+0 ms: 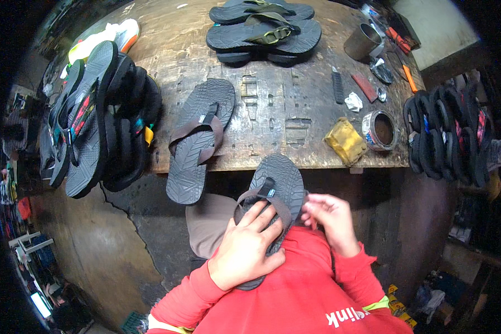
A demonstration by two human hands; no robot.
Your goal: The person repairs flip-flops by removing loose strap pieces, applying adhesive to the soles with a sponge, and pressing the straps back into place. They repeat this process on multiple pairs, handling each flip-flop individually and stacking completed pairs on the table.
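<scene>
A dark grey sandal point(281, 181) with brown straps lies on my lap, toe pointing toward the workbench. My left hand point(245, 250) presses flat on its heel and straps, fingers spread. At the sandal's right edge, my right hand point(331, 220) pinches the side of the sole with curled fingers. A matching sandal point(197, 139) lies on the wooden workbench point(273, 111), its heel hanging over the front edge.
Stacks of black sandals stand on edge at the left point(100, 122) and right point(445, 136). More sandals point(264, 30) lie at the back. An open glue tin point(379, 131), a yellow sponge point(345, 142), a metal cup point(363, 42) and small tools sit right.
</scene>
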